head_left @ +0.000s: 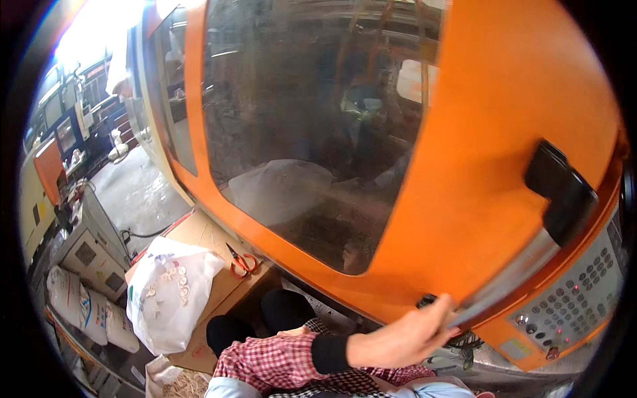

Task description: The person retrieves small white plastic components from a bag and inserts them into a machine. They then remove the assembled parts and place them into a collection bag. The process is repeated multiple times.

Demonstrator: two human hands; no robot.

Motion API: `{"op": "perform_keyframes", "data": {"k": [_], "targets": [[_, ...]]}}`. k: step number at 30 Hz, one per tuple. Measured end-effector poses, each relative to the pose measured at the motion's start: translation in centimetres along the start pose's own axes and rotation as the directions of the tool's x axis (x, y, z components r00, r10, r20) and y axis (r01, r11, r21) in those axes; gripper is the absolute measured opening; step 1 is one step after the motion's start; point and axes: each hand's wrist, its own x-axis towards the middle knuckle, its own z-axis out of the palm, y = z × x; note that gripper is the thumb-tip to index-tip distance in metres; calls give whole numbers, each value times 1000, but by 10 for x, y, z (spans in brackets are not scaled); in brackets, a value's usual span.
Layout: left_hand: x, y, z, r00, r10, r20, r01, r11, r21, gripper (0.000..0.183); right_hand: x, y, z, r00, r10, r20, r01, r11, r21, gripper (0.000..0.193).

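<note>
My left hand point(405, 338), coming out of a red-and-white checked sleeve with a black cuff, reaches across to the right. Its fingers are closed around the lower end of a long grey handle point(514, 275) on the orange machine door point(458, 219). A black fitting point(561, 189) sits at the upper end of that handle. The door's large dark window point(312, 132) is shut in front of me and carries reflections. I do not see my right hand.
Right of the handle is a control panel point(564, 298) with round buttons and red lights. On the left, a cardboard box point(209, 232) bears red-handled snips point(242, 262) and a white plastic bag point(149, 318) with small cream-coloured parts point(182, 282). White sacks point(83, 308) lie beyond.
</note>
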Motion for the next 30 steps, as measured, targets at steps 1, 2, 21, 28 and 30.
{"op": "perform_keyframes", "data": {"k": [1,2,21,28,30], "targets": [[5,-6,13,999,32,28,-33,999,17,24,-4,1,2,1000,31,4,-31,999,19,17],[10,-8,23,997,55,52,-57,998,39,24,-7,0,6,999,52,5,-52,998,38,17],[-54,15,3,760,580,-293,-372,758,536,49,76,32,83,909,347,233,-403,875,269,15],[-304,-69,-48,131,-243,-961,318,929,-191,18,170,105,235,826,293,482,-291,953,-80,43],[-347,-71,-26,-81,-186,-979,467,861,-202,17,165,146,295,887,133,443,-127,991,-43,52]]}}
